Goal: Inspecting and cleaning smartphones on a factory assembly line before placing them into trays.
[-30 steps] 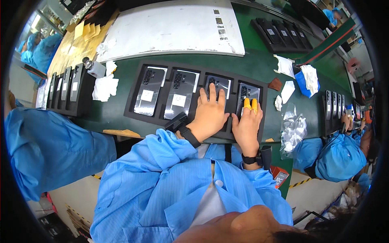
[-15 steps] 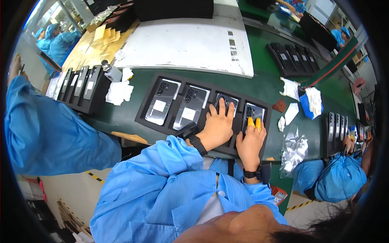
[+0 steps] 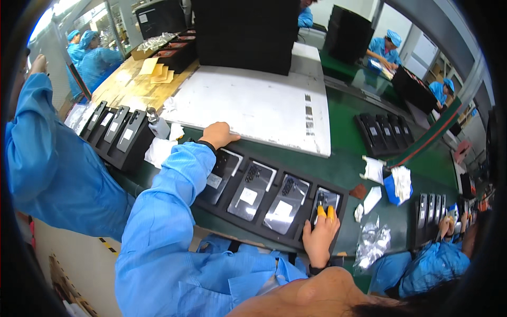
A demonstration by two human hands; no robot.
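A black foam tray (image 3: 311,186) lies in front of me with several dark smartphones in its slots, their camera sides up. My right hand (image 3: 320,238) rests on the rightmost phone (image 3: 330,197) with yellow finger cots on two outstretched fingers; nothing is gripped in it. Beyond the tray's far left corner, my left hand (image 3: 218,136) is at the near edge of the white board (image 3: 248,108). Its fingertips are mostly hidden, so I cannot make out whether it holds anything. My left sleeve partly covers the leftmost phone (image 3: 224,171); two middle phones (image 3: 249,190) lie uncovered.
Another phone tray (image 3: 124,153), a small pump bottle (image 3: 157,124) and white wipes (image 3: 156,153) are at left. At right lie a blue tub of wipes (image 3: 393,190), clear plastic bags (image 3: 372,245) and a further tray (image 3: 383,134). Co-workers sit on both sides.
My left hand has left the third phone and moved far left to the board's edge. My right hand stays on the rightmost phone. The view has tilted up.
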